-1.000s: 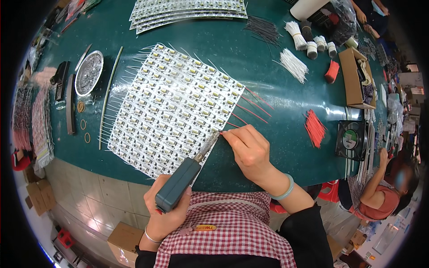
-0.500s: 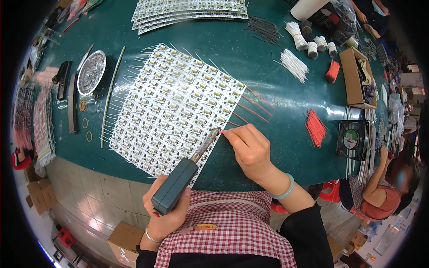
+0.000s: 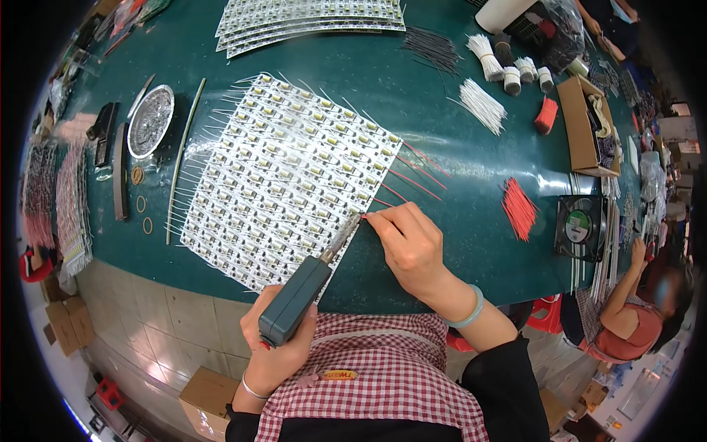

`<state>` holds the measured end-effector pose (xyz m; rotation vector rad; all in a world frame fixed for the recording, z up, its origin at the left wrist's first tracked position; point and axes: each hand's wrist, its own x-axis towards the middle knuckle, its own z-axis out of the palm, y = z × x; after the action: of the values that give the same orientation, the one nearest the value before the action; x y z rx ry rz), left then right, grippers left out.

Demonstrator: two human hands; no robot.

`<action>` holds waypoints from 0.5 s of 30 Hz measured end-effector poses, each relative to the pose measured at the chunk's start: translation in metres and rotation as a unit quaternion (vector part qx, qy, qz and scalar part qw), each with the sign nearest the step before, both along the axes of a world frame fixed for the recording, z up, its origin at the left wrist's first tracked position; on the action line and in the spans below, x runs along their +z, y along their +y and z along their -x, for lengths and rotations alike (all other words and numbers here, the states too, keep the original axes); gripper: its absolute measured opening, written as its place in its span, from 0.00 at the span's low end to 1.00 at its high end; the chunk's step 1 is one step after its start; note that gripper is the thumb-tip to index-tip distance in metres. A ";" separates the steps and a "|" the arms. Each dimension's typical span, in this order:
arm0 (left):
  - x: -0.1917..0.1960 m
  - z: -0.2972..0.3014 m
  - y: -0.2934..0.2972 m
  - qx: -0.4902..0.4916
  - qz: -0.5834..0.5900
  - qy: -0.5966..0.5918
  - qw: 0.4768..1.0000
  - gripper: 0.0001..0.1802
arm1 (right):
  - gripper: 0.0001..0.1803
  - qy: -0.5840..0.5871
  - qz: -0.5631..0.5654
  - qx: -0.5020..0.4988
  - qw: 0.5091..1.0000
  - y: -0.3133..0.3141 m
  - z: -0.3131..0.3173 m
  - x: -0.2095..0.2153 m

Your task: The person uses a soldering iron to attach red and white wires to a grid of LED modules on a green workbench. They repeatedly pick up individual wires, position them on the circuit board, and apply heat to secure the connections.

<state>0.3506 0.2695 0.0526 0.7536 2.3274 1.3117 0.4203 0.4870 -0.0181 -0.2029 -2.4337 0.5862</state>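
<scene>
My left hand [image 3: 278, 350] is closed round a dark green soldering gun [image 3: 297, 298]. Its tip points up and right, touching the right edge of a white circuit board panel [image 3: 287, 169] covered in small yellow and black parts. Right at that tip, my right hand [image 3: 410, 239] pinches a short red wire [image 3: 365, 216], mostly hidden by the fingers. Further up the same edge several red wires [image 3: 417, 184] stick out from the panel. Thin white wires [image 3: 193, 177] fringe its left side.
Stacked panels [image 3: 309, 29] lie at the far edge. On the right are loose red wires [image 3: 520, 209], white wires [image 3: 482, 107], a cardboard box [image 3: 580, 132] and a fan [image 3: 579, 228]. A foil-lined dish [image 3: 151, 121] sits left. Another person [image 3: 626, 317] works at far right.
The soldering gun's body has shifted slightly right and down, while its tip stays at the panel's right edge. My right hand stays almost in place, pinching the red wire.
</scene>
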 end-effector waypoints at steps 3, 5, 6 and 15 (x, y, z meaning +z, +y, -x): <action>0.002 0.000 0.000 0.003 0.004 -0.006 1.000 0.08 | 0.14 0.001 0.001 0.000 1.000 0.000 0.001 0.001; 0.004 0.000 -0.002 0.005 0.023 -0.024 0.999 0.08 | 0.13 -0.005 -0.002 0.001 1.000 0.000 0.000 0.001; 0.005 0.000 -0.004 0.008 0.025 -0.030 0.999 0.08 | 0.13 -0.010 -0.004 0.002 1.000 0.000 -0.001 0.001; 0.002 -0.002 -0.012 0.028 -0.008 -0.056 0.998 0.12 | 0.13 -0.009 -0.010 -0.001 1.000 -0.001 -0.001 -0.002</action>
<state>0.3530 0.2578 0.0550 0.6079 2.2657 1.3626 0.4217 0.4862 -0.0199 -0.2033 -2.4546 0.5600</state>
